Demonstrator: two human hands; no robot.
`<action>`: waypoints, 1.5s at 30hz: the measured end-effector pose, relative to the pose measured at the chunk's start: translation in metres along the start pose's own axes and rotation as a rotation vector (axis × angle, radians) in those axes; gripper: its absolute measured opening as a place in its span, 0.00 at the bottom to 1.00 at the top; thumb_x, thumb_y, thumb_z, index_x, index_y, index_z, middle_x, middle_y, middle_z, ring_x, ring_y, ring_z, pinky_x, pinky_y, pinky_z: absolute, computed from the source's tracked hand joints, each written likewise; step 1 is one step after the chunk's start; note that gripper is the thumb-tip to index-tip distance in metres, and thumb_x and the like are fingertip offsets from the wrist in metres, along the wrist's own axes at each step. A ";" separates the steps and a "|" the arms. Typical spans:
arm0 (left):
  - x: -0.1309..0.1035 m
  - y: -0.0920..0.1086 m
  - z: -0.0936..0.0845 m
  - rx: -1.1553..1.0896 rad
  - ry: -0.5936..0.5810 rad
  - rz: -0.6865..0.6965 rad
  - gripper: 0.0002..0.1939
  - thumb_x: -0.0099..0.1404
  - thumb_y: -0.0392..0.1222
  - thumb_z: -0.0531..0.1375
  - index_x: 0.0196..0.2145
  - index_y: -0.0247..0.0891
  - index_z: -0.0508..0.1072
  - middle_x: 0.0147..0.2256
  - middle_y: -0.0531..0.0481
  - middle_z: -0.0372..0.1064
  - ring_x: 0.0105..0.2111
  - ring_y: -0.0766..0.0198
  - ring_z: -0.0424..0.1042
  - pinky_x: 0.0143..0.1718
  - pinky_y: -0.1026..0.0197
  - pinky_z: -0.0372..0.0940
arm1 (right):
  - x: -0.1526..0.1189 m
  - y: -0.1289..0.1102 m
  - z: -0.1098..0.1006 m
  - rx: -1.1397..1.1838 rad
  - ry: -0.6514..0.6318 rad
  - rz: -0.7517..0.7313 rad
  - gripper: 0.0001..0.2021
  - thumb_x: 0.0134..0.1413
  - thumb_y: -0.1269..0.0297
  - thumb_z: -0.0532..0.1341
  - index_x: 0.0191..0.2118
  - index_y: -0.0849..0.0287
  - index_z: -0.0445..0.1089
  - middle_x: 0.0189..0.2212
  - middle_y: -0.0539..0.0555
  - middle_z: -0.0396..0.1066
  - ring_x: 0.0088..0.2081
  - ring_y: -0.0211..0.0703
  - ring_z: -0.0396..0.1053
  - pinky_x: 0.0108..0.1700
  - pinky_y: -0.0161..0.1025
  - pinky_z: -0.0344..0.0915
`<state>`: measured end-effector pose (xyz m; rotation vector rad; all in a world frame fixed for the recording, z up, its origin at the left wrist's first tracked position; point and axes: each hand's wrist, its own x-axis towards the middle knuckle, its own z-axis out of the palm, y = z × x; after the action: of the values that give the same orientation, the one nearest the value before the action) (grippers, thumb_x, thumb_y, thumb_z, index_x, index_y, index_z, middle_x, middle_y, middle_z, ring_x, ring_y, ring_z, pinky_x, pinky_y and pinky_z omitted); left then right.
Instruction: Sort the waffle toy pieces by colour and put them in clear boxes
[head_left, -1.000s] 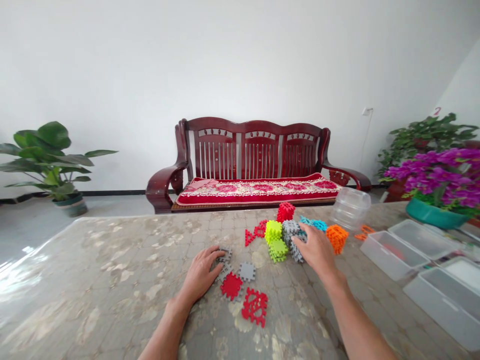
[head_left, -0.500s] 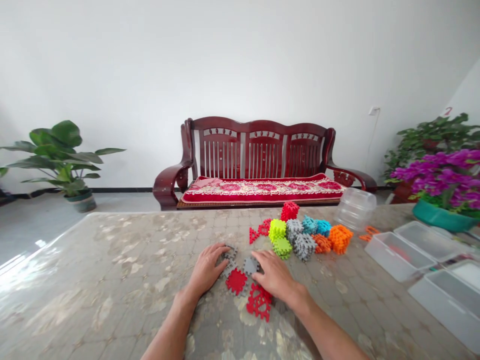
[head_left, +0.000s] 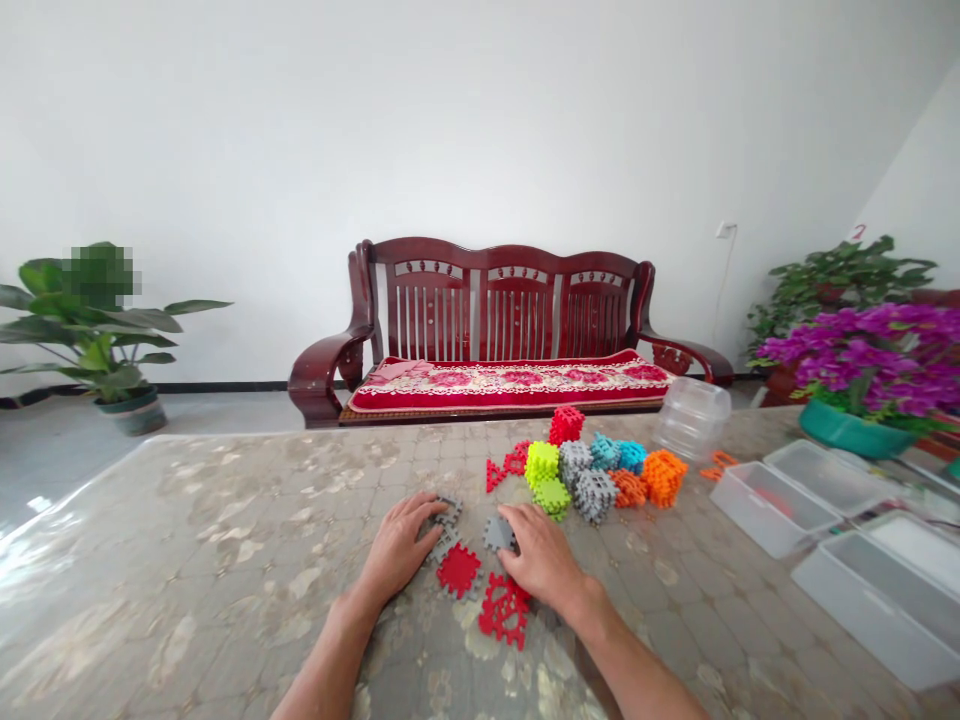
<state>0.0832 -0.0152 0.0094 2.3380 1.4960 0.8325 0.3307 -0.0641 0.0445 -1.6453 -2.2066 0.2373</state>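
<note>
My left hand (head_left: pixel 400 545) rests on the table with its fingers and thumb on the edges of a grey notched interlocking tile (head_left: pixel 448 511). Against it lies another grey tile (head_left: pixel 442 543), partly beside a solid red tile (head_left: pixel 459 570). Opposite, my right hand (head_left: pixel 541 552) grips a solid grey tile (head_left: pixel 498 533) by its right side, thumb toward the lower edge. A gap separates this tile from the grey and red group. Nearer me, openwork red tiles (head_left: pixel 504 610) lie just under the right wrist.
Stacked tiles stand beyond my right hand: red (head_left: pixel 566 424), yellow-green (head_left: pixel 541 464), grey (head_left: pixel 595 496), blue (head_left: pixel 631 456) and orange (head_left: pixel 664 478). Clear plastic boxes (head_left: pixel 776 535) and a purple flower pot (head_left: pixel 855 428) are at the right. A wooden bench (head_left: pixel 517 300) stands behind the table.
The view has turned slightly right. My right hand and its grey tile have shifted a little to the right, widening the gap to the red tile. My left hand has barely moved.
</note>
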 end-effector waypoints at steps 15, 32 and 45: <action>0.001 -0.004 0.001 -0.003 -0.008 0.031 0.15 0.64 0.43 0.56 0.47 0.48 0.76 0.54 0.49 0.72 0.56 0.54 0.68 0.60 0.49 0.61 | 0.004 0.056 -0.069 -0.052 0.326 0.235 0.28 0.51 0.64 0.61 0.60 0.55 0.61 0.49 0.54 0.74 0.48 0.48 0.70 0.50 0.41 0.64; 0.001 -0.001 -0.001 -0.047 -0.020 -0.012 0.17 0.64 0.41 0.55 0.50 0.44 0.74 0.53 0.47 0.73 0.55 0.55 0.68 0.60 0.49 0.60 | -0.006 0.089 -0.103 -0.329 0.260 0.516 0.24 0.55 0.56 0.59 0.56 0.59 0.67 0.45 0.60 0.76 0.48 0.56 0.71 0.46 0.45 0.64; -0.003 0.003 -0.001 -0.115 -0.139 -0.068 0.26 0.65 0.36 0.51 0.61 0.47 0.65 0.55 0.50 0.72 0.62 0.57 0.61 0.67 0.42 0.45 | 0.012 0.001 -0.010 0.176 0.021 -0.005 0.24 0.52 0.71 0.60 0.57 0.57 0.68 0.54 0.56 0.71 0.54 0.46 0.67 0.57 0.42 0.61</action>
<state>0.0841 -0.0192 0.0109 2.2013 1.4228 0.7043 0.3325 -0.0534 0.0560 -1.5398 -2.1083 0.3991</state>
